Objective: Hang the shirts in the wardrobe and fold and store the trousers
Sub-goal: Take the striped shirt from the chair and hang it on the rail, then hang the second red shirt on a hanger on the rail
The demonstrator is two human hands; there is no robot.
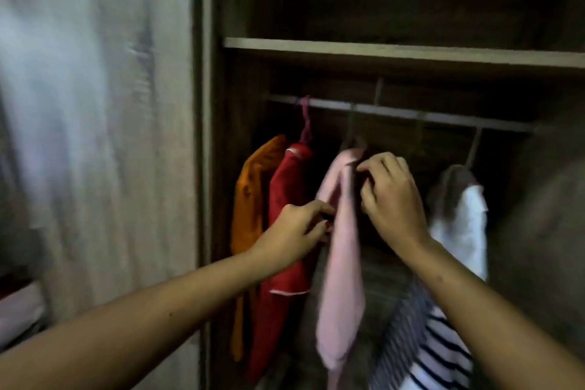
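- Head view, hands: your left hand [291, 231] pinches the near edge of the pink shirt [342, 279] partway down, with the fingertips curled onto the cloth. Your right hand [392, 199] is higher, its fingers curled into the shirt's shoulder just under the hanger hook [349, 127].
- Head view, the shirt: it hangs between your two hands from the rail [395, 112] inside the wardrobe [205, 136], draping down past both wrists.
- Head view, left of your left hand: a red shirt [288, 187] hangs right beside the pink one, and an orange shirt [250, 199] hangs beyond it, nearest the wardrobe side.
- Head view, right of your right hand: a white garment [465, 231] hangs from the same rail, and a striped shirt [433, 348] shows beneath your right forearm.
- Head view, above both hands: a shelf [380, 49] runs across over the rail.
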